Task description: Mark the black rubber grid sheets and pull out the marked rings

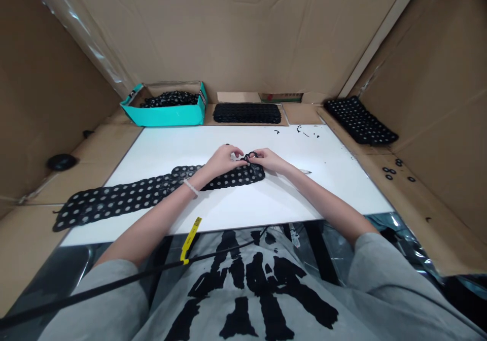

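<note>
A long black sheet point(122, 197) with rows of round holes lies across the white board, its right end beneath my hands. At its upper right edge sits a small bunch of black rings point(250, 156). My right hand point(269, 160) pinches these rings between thumb and fingers. From the other side my left hand point(224, 159) is closed at the same spot, its thumb and curled fingers at the rings and sheet edge. Exactly what the left fingertips grip is partly hidden. The sheet seems to consist of overlapping pieces near my left wrist.
A turquoise box point(167, 116) of black pieces stands back left, beside a stack of black sheets point(247, 113). Another holed sheet point(360, 121) and loose rings point(388, 170) lie right. A pen point(305, 171) is beyond my right forearm; a round black object point(61, 162) sits left.
</note>
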{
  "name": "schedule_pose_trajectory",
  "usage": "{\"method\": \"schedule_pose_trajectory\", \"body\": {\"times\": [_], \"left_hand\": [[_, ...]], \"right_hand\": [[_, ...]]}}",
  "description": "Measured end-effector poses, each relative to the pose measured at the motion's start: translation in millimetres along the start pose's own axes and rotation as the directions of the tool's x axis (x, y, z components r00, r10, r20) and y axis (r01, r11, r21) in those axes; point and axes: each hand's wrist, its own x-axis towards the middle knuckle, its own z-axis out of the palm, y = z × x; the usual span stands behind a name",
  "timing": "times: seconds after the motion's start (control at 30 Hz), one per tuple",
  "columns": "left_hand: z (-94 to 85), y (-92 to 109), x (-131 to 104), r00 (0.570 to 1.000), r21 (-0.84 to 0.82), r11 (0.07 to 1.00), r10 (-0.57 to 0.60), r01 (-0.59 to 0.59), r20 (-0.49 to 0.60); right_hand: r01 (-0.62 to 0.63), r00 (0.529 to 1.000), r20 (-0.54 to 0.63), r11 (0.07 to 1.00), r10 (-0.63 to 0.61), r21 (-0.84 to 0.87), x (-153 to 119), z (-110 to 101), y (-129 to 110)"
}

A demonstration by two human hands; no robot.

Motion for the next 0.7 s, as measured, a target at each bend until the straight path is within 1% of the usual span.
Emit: {"method": "schedule_pose_trajectory", "body": {"times": [0.07,0.13,0.2,0.27,0.33,0.4,0.43,0.47,0.5,0.53,0.57,0.6,0.63,0.67,0.7], "left_hand": [[8.5,7.7,-0.5,1.0,-0.064,0.998,0.001,-0.001,0.004],[14.1,8.4,0.8,0.999,-0.147,0.988,-0.054,0.053,-0.001],[15.3,2.9,3.5,0.991,-0.219,0.967,-0.132,0.131,0.008],[11.6,-6.7,6.5,0.979,-0.23,0.954,-0.205,0.193,-0.026],[4.0,-17.3,8.2,0.957,-0.165,0.954,-0.27,0.251,-0.106],[-4.4,-25.5,7.3,0.923,-0.031,0.946,-0.32,0.321,-0.213],[-7.8,-27.5,5.9,0.908,0.042,0.935,-0.332,0.353,-0.255],[-10.2,-27.8,4.1,0.905,0.106,0.925,-0.325,0.364,-0.274],[-11.4,-26.2,2.1,0.917,0.151,0.927,-0.297,0.343,-0.265],[-11.5,-22.9,0.1,0.943,0.171,0.942,-0.249,0.289,-0.222],[-10.5,-18.2,-1.8,0.972,0.163,0.965,-0.184,0.207,-0.147],[-8.6,-12.8,-3.3,0.992,0.135,0.984,-0.108,0.116,-0.061],[-6.2,-7.1,-4.5,0.999,0.094,0.995,-0.038,0.037,0.009],[-3.3,-1.9,-5.3,0.999,0.052,0.999,0.013,-0.016,0.053],[-0.4,2.4,-5.8,0.997,0.016,0.999,0.041,-0.042,0.069]], "right_hand": [[0.071,0.997,0.019,0.997,-0.071,0.016,1.4,1.2,1.6],[0.078,0.997,0.009,0.997,-0.078,-0.014,1.6,1.6,4.7],[0.052,0.998,-0.025,0.995,-0.055,-0.085,1.3,1.3,8.3],[0.031,0.997,-0.064,0.987,-0.041,-0.156,1.2,0.4,11.4],[0.011,0.995,-0.091,0.98,-0.03,-0.199,1.6,-0.6,13.3],[-0.021,0.993,-0.117,0.975,-0.005,-0.22,2.3,-1.4,13.5],[-0.04,0.992,-0.127,0.973,0.011,-0.229,2.8,-1.7,12.7],[-0.055,0.991,-0.133,0.97,0.023,-0.238,3.4,-2.0,11.5],[-0.064,0.991,-0.133,0.965,0.031,-0.254,4.0,-2.2,10.0],[-0.066,0.992,-0.124,0.96,0.033,-0.273,4.6,-2.3,8.2],[-0.058,0.994,-0.105,0.956,0.029,-0.286,5.1,-2.4,6.4],[-0.039,0.997,-0.077,0.956,0.017,-0.29,5.5,-2.2,4.7],[-0.014,0.999,-0.047,0.959,0.001,-0.284,5.6,-1.8,3.3],[0.015,1.0,-0.018,0.963,-0.02,-0.267,5.5,-1.1,2.4],[0.044,0.999,0.008,0.969,-0.043,-0.244,5.3,-0.1,1.9]]}}
